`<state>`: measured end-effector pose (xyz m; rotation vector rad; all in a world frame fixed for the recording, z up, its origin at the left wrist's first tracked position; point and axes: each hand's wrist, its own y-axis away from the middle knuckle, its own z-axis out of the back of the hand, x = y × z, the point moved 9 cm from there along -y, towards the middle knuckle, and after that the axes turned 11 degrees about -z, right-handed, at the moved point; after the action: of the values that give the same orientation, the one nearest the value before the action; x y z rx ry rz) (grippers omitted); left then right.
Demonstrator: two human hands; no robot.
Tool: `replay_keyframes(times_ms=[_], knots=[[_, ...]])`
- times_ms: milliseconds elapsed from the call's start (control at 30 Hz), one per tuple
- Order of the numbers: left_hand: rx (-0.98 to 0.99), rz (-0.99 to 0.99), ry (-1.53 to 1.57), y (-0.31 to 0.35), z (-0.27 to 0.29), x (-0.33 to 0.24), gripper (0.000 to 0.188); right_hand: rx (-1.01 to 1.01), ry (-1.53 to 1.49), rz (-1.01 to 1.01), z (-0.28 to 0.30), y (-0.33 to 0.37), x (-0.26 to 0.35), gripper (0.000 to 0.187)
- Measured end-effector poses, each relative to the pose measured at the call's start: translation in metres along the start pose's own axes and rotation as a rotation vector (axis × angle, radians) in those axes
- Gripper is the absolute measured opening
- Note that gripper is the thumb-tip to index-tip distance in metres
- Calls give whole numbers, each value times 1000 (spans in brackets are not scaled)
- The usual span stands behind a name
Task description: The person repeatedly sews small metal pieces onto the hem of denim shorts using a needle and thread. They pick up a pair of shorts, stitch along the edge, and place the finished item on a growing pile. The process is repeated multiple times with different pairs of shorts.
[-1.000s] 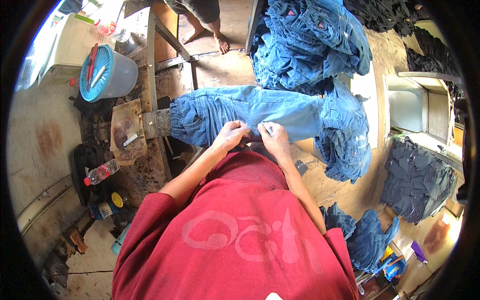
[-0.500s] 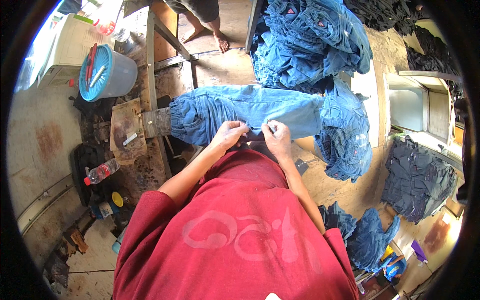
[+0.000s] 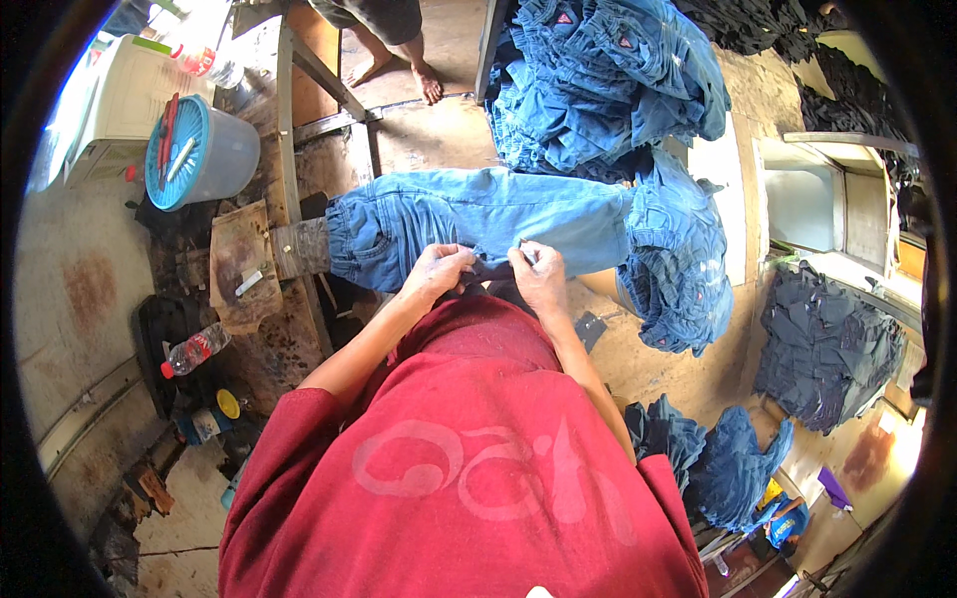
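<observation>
A pair of blue denim trousers point(image 3: 538, 214) with a gathered waistband lies stretched sideways over a narrow, tape-wrapped board end point(image 3: 301, 249) in front of me. My left hand point(image 3: 444, 269) is closed in a pinch on the near edge of the denim. A short gap away, my right hand point(image 3: 539, 279) is closed too, thumb and finger together at the same edge. Something small and pale shows at its fingertips, too small to make out. A dark patch of the cloth's near edge lies between the hands.
A big heap of blue denim garments point(image 3: 608, 85) rises beyond, with more denim point(image 3: 683, 259) at the right. Dark folded garments point(image 3: 827, 349) lie farther right. At left are a lidded bucket point(image 3: 224, 154), a bottle point(image 3: 199, 349) and a cardboard piece point(image 3: 239, 299). Another person's bare feet point(image 3: 429, 85) stand ahead.
The whole view has shifted slightly, so the scene sits a little farther left. Both hands stay at the near edge of the denim, with only small finger movement.
</observation>
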<state>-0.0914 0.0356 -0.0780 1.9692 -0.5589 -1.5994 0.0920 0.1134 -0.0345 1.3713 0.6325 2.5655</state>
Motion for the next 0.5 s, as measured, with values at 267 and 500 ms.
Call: replay_keyframes(times_ms=[267, 500], knots=[[83, -6, 3, -5, -9, 0, 23, 19, -26, 1, -1, 0, -4, 35], [197, 50, 129, 4, -11, -8, 29, -9, -21, 22, -3, -6, -8, 34]])
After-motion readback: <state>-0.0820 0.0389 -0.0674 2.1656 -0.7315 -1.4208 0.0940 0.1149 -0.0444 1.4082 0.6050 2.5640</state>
